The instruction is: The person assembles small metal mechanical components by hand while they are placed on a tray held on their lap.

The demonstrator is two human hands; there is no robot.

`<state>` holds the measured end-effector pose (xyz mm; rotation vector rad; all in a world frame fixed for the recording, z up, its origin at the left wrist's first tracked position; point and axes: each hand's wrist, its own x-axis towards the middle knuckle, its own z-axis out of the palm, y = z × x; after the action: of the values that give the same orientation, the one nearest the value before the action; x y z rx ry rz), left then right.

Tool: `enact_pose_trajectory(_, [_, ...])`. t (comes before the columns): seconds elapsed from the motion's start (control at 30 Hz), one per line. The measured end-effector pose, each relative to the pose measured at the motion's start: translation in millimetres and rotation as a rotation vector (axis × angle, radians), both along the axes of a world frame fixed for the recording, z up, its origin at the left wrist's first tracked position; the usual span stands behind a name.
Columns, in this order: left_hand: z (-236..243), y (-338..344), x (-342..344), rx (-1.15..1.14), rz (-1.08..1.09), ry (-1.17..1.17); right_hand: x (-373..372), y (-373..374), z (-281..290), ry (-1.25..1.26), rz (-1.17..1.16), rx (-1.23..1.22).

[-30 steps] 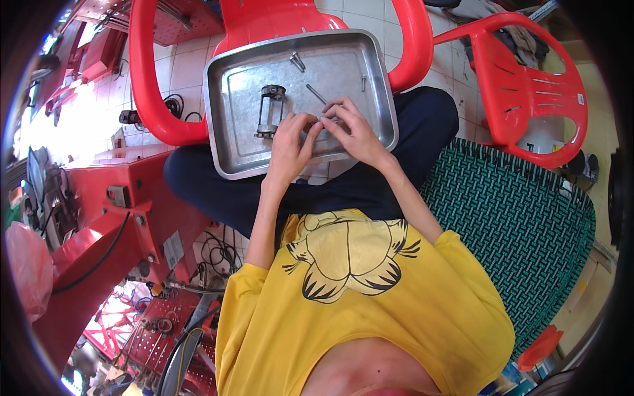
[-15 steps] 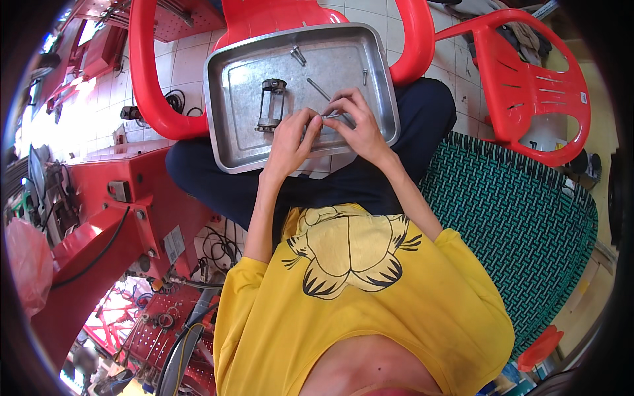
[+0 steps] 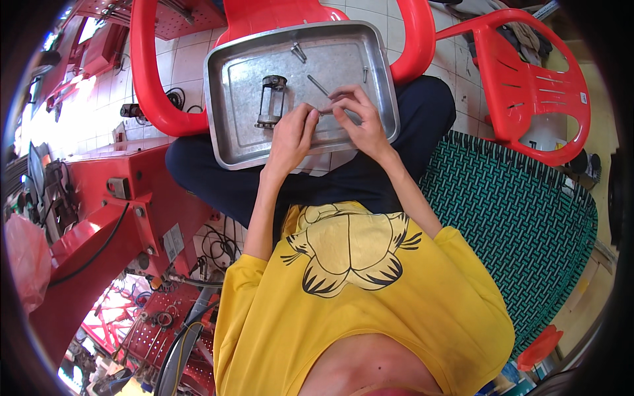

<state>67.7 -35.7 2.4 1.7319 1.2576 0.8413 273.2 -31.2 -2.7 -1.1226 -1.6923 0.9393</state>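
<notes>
Pale floor tiles (image 3: 456, 71), dull metal tray (image 3: 236, 140), cage-like cylinder (image 3: 275, 82); left hand (image 3: 292, 136), right hand (image 3: 364, 127) close together, grips unclear

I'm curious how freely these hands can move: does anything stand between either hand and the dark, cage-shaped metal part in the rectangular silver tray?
Nothing visible stands between the left hand and the dark, cage-shaped metal part. From the right hand, the left fingertips are partly in the way, to the part's right.
</notes>
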Motion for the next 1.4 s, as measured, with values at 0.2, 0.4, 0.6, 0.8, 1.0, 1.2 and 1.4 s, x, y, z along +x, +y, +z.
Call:
enact_pose_trajectory(0.2, [-3,-1,0,0.003,0.02,-0.017,-4,0,9,0.148,-0.029,-0.125])
enact_pose_trajectory(0.4, [-1,-1,0,0.034,0.023,0.01,4,-4,1,0.318,0.015,-0.258])
enact_pose_trajectory(0.6, [1,-1,2,0.034,0.027,-0.003,-1,4,-2,0.051,-0.056,-0.233])
enact_pose_trajectory(0.8, [-3,-2,2,0.132,0.014,0.043,-1,-1,6,-0.093,0.005,-0.168])
enact_pose_trajectory(1.0, [0,-2,2,0.09,0.024,0.021,-3,0,7,-0.005,-0.062,-0.083])
enact_pose_trajectory(1.2, [0,-2,2,0.079,0.023,-0.013,-3,2,-2,-0.083,0.026,-0.077])
enact_pose_trajectory(1.4, [1,-2,2,0.082,0.024,0.009,-1,2,3,-0.035,-0.061,-0.099])
